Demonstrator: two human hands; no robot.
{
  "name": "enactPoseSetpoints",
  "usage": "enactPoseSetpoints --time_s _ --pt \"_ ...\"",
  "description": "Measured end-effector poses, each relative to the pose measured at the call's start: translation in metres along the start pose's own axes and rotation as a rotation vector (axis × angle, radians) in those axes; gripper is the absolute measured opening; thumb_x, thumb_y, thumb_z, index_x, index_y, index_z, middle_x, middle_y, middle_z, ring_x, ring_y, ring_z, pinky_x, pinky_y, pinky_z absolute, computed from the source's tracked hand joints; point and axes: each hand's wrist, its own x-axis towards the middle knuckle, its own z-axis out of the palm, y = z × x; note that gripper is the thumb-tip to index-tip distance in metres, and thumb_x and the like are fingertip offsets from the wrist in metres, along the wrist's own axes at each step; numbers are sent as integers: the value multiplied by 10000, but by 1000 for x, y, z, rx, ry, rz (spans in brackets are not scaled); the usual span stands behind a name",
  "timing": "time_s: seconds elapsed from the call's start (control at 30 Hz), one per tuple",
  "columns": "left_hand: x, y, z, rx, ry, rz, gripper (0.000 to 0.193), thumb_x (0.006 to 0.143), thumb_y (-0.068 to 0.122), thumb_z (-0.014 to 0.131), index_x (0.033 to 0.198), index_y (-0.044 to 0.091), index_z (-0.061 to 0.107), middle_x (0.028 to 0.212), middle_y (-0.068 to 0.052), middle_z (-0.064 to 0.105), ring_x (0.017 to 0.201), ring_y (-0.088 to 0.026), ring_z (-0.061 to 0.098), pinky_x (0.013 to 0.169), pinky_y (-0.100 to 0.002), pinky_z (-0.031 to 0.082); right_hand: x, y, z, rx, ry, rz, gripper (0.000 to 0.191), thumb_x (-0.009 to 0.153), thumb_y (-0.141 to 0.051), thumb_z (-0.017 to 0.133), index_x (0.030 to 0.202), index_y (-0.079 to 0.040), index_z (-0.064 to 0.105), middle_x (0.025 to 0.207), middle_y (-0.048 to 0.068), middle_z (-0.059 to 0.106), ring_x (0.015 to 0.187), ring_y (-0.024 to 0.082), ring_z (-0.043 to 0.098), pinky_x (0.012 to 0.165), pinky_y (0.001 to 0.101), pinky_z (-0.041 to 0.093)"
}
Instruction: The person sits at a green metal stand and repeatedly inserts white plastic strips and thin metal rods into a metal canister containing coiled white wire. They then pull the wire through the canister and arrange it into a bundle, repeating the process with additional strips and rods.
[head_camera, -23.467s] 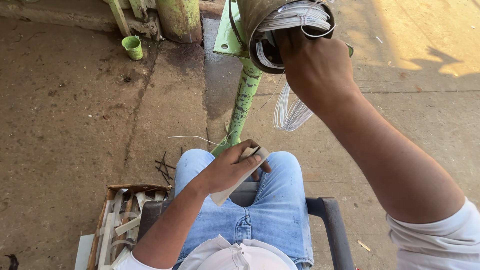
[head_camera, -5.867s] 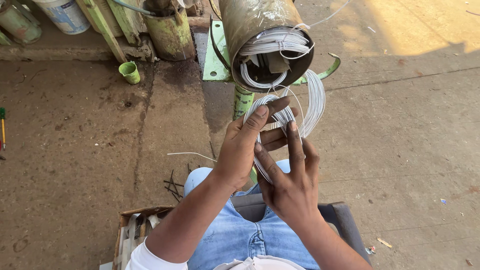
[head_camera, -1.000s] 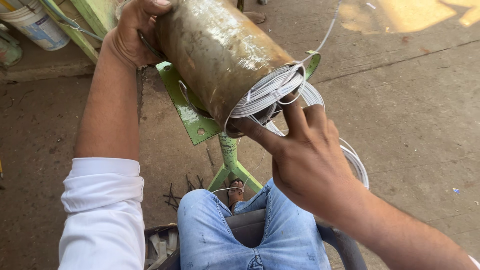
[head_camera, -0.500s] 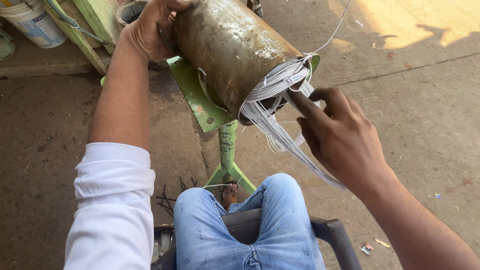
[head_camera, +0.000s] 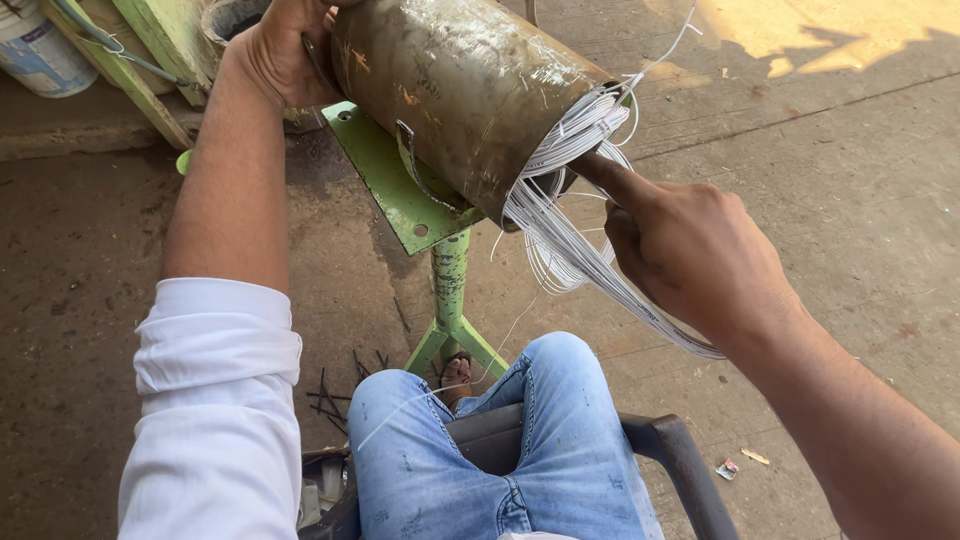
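A rusty metal cylinder (head_camera: 450, 90) lies tilted on a green stand (head_camera: 450, 300) in front of me. My left hand (head_camera: 285, 50) grips the cylinder's far end at the top left. A coil of thin white wire (head_camera: 565, 215) hangs off the cylinder's near open end in many loops. My right hand (head_camera: 690, 250) holds those loops, with the forefinger pushed against the rim of the cylinder mouth. The wire runs down past my wrist.
I sit on a dark metal-framed seat (head_camera: 670, 450), my knees in blue jeans (head_camera: 500, 440). A white bucket (head_camera: 45, 50) and green metal bars (head_camera: 150, 60) stand at the top left. Small dark wire offcuts (head_camera: 335, 385) lie on the concrete floor.
My right hand has drawn the wire loops further off the cylinder mouth, down and to the right. The left hand has kept its hold on the far end.
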Motion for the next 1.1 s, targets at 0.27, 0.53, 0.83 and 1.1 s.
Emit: enactPoseSetpoints --time_s 0.27,0.53,0.83,1.1 --pt "5 0 1 -46 12 -9 1194 625 669 793 1521 -32 433 1446 -260 557 1310 -414 600 1099 -649 488 23 12 2 136 20 6 367 1027 -162 547 1385 -217 605 641 136 661 543 285 668 598 461 557" --pt "-2 6 10 -13 107 -4 1104 612 626 784 1479 30 451 1423 -236 567 1277 -408 614 1063 -664 492 13 14 -3 -19 194 -164 415 1049 -180 578 1464 -185 590 1046 158 702 846 293 694 737 456 572" --pt "4 11 17 57 58 -24 1011 659 623 728 1456 30 539 1307 -256 625 1212 -441 639 972 -664 539 -20 -18 33 40 218 -167 581 1003 -186 610 1561 -214 453 844 32 579 577 150 601 476 330 531" --pt "10 0 3 -24 25 -4 901 705 573 786 1417 60 579 1324 -220 638 1209 -396 650 983 -633 550 -12 -15 36 119 69 -145 630 998 -315 636 1593 -243 443 808 48 642 438 176 593 379 370 515"
